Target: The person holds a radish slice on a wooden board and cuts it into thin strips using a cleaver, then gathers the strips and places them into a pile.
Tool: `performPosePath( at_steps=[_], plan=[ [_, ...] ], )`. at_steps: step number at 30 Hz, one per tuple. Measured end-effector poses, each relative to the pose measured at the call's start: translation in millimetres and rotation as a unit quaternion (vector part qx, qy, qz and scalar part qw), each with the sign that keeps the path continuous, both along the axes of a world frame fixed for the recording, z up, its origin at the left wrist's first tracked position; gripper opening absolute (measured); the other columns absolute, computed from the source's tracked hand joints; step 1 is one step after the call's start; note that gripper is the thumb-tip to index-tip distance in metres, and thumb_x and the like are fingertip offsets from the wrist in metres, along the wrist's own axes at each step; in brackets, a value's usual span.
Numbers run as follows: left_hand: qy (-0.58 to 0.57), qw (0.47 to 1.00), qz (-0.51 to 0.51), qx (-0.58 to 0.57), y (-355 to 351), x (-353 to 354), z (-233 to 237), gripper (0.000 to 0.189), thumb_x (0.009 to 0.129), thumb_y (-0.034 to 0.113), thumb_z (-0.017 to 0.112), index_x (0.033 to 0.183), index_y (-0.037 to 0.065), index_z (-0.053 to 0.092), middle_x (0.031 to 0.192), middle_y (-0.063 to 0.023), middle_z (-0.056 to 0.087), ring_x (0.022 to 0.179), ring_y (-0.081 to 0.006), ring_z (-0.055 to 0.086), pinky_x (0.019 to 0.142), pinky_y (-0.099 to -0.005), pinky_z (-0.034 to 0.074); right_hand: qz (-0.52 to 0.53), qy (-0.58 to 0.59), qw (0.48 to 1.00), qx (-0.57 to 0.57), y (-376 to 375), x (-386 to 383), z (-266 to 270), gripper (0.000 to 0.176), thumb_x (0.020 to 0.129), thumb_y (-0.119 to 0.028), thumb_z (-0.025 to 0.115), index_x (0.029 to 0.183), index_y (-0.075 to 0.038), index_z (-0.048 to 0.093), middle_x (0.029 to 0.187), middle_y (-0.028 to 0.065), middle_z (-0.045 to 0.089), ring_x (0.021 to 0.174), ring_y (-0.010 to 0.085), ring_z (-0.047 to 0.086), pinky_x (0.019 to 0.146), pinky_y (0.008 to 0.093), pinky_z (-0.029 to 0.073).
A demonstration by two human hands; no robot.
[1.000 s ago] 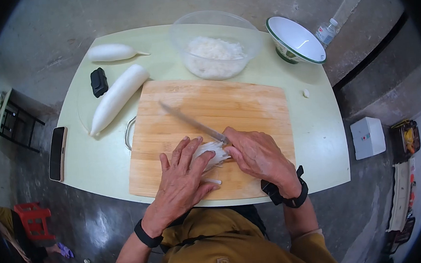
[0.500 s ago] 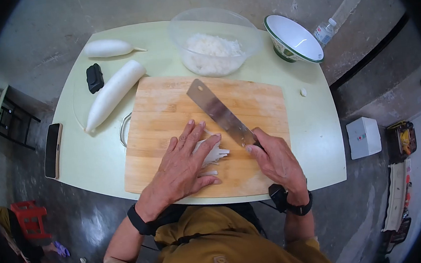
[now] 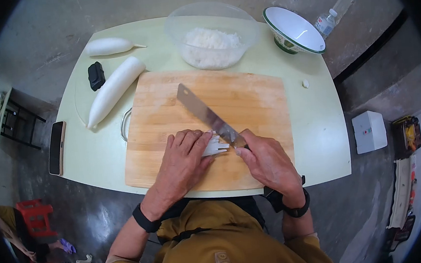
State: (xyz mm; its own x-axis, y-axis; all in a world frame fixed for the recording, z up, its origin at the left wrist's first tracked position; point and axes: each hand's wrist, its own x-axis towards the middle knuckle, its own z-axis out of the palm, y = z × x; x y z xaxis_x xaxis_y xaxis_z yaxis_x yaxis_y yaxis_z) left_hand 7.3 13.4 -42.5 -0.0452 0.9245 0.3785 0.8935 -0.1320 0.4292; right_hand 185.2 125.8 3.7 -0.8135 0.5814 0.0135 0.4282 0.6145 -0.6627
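Fingers of left hand (image 3: 181, 163) curl onto white radish strips (image 3: 218, 144); right hand (image 3: 267, 164) clasps flat steel knife (image 3: 204, 113).

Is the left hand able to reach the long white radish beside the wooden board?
Probably yes: the left hand, pressing white radish strips, has only bare wooden cutting board and pale table between it and the long white radish; the right hand holds the steel knife.

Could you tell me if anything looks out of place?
A small white scrap lies alone on the table right of the cutting board, away from the white strips under the left hand beside the knife in the right hand. The phone sits at the table's left edge.
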Motion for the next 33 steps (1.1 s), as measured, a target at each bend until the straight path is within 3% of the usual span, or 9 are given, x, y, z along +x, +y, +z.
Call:
performPosePath(
  at_steps=[4, 12, 18, 22, 25, 33],
  plan=[
    [0.006, 0.999, 0.052, 0.013, -2, 13, -5, 0.061, 0.071, 0.008, 0.076, 0.127, 0.003, 0.052, 0.111, -0.0127, 0.056, 0.102, -0.0305, 0.052, 0.086, -0.0419, 0.041, -0.038, -0.006, 0.999, 0.004, -2, 6, 5, 0.013, 0.089, -0.009, 0.053, 0.092, 0.001, 0.045, 0.072, 0.0238, 0.053, 0.073, 0.0453, 0.054, 0.063, 0.0508, 0.040],
    [0.008, 0.992, 0.125, -0.010, -4, 30, -4, 0.063, 0.078, 0.020, 0.072, 0.133, 0.002, 0.047, 0.123, -0.0131, 0.052, 0.104, -0.0319, 0.049, 0.087, -0.0496, 0.036, -0.097, -0.033, 0.994, -0.027, -16, 18, 7, 0.013, 0.090, -0.008, 0.053, 0.092, 0.001, 0.045, 0.070, 0.0240, 0.052, 0.070, 0.0455, 0.053, 0.060, 0.0503, 0.039],
    [0.060, 0.991, 0.113, -0.033, -4, 20, 0, 0.055, 0.081, 0.029, 0.070, 0.128, 0.005, 0.054, 0.131, -0.0128, 0.050, 0.113, -0.0307, 0.048, 0.088, -0.0534, 0.034, -0.080, 0.013, 0.996, 0.046, -31, 11, 2, 0.014, 0.089, -0.006, 0.056, 0.093, 0.001, 0.045, 0.076, 0.0230, 0.054, 0.066, 0.0442, 0.054, 0.058, 0.0493, 0.040],
    [0.036, 0.994, 0.096, -0.037, -1, 11, -10, 0.052, 0.082, 0.032, 0.069, 0.125, 0.006, 0.056, 0.132, -0.0123, 0.050, 0.119, -0.0306, 0.046, 0.090, -0.0545, 0.034, -0.094, 0.033, 0.995, 0.020, -41, 0, 0, 0.014, 0.089, -0.007, 0.057, 0.094, 0.001, 0.047, 0.068, 0.0237, 0.054, 0.065, 0.0444, 0.054, 0.059, 0.0490, 0.040],
    [-0.009, 0.997, 0.078, -0.025, -2, 12, -13, 0.056, 0.081, 0.035, 0.069, 0.127, 0.005, 0.055, 0.132, -0.0128, 0.049, 0.121, -0.0323, 0.045, 0.092, -0.0554, 0.034, -0.091, 0.028, 0.995, 0.000, -45, -11, -2, 0.014, 0.089, -0.007, 0.057, 0.094, 0.001, 0.047, 0.069, 0.0238, 0.054, 0.066, 0.0445, 0.055, 0.059, 0.0496, 0.041],
    [0.041, 0.995, 0.061, -0.063, -5, 11, 3, 0.067, 0.078, 0.035, 0.072, 0.133, 0.005, 0.047, 0.130, -0.0130, 0.050, 0.120, -0.0317, 0.043, 0.089, -0.0585, 0.034, -0.112, 0.014, 0.993, 0.027, -32, -6, 3, 0.015, 0.089, -0.008, 0.056, 0.093, 0.000, 0.045, 0.072, 0.0225, 0.056, 0.066, 0.0434, 0.058, 0.056, 0.0491, 0.044]
  ],
)
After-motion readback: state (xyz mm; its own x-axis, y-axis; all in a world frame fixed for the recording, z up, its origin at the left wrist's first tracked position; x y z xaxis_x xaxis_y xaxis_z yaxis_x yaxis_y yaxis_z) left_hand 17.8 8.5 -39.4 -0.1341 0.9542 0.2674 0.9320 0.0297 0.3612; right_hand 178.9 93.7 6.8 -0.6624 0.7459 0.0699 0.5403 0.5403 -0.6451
